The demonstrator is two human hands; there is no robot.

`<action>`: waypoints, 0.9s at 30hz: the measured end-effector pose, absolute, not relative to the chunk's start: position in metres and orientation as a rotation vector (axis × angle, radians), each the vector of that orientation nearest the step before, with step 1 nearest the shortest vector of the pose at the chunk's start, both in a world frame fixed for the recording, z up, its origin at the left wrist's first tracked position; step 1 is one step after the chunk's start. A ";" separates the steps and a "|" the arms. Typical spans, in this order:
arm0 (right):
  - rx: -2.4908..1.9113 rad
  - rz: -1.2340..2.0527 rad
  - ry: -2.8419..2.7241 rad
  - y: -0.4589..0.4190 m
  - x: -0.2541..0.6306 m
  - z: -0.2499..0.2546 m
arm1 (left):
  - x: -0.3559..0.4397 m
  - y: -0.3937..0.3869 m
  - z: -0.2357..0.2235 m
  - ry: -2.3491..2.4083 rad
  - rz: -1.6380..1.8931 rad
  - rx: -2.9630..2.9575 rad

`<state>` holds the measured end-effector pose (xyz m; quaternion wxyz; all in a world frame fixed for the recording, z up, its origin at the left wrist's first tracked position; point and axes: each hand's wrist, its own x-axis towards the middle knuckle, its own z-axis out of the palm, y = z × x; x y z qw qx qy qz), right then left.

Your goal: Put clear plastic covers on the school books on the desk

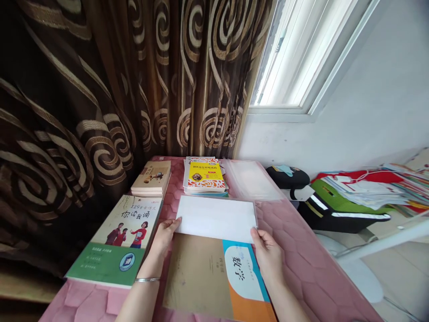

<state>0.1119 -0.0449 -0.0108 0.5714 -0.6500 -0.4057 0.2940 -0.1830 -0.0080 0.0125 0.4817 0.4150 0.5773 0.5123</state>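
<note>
My left hand (167,232) pinches the left edge of a white sheet (214,218) that has a clear, glossy edge on its right. My right hand (266,247) grips the lower right corner of the same sheet, thumb on top. Under and in front of the sheet lies a maths textbook (201,273) with a brown, blue and orange cover, turned sideways. The sheet hides the textbook's far edge. Left of my left forearm is a green-and-white book (117,237) with pictured figures. I cannot tell whether the sheet is joined to the textbook.
At the back stand a stack of tan books (152,176) and a stack topped by a yellow book (206,172). Clear plastic covers (251,179) lie to their right on the pink quilted cloth (295,264). A green-and-black box (345,205) with papers is at right.
</note>
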 end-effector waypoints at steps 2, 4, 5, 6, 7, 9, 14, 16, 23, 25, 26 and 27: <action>-1.576 0.725 -0.944 -0.044 0.112 -0.011 | -0.181 -0.009 0.010 1.486 1.226 1.066; -1.642 0.721 -0.953 -0.043 0.113 -0.012 | -0.178 -0.009 0.007 1.591 1.209 1.123; -1.677 0.708 -0.967 -0.043 0.113 -0.013 | -0.177 -0.010 0.006 1.645 1.200 1.152; -1.711 0.692 -0.985 -0.042 0.114 -0.013 | -0.176 -0.010 0.006 1.698 1.187 1.181; -1.743 0.676 -1.007 -0.041 0.115 -0.014 | -0.174 -0.010 0.006 1.749 1.170 1.209; -1.800 0.646 -1.063 -0.039 0.118 -0.015 | -0.173 -0.010 0.007 1.841 1.122 1.258; -1.949 0.650 -1.227 -0.033 0.127 -0.015 | -0.171 -0.012 0.012 1.995 0.970 1.358; -1.981 0.651 -1.268 -0.032 0.128 -0.014 | -0.170 -0.011 0.014 2.030 0.918 1.390; -2.042 0.502 -1.293 -0.030 0.117 -0.011 | -0.165 -0.004 0.016 2.138 0.807 1.430; -2.055 0.481 -1.294 -0.029 0.114 -0.010 | -0.162 -0.003 0.016 2.164 0.799 1.425; -2.066 0.471 -1.296 -0.028 0.114 -0.009 | -0.160 -0.002 0.015 2.173 0.799 1.423; -2.076 0.461 -1.299 -0.028 0.114 -0.009 | -0.159 -0.002 0.015 2.178 0.800 1.420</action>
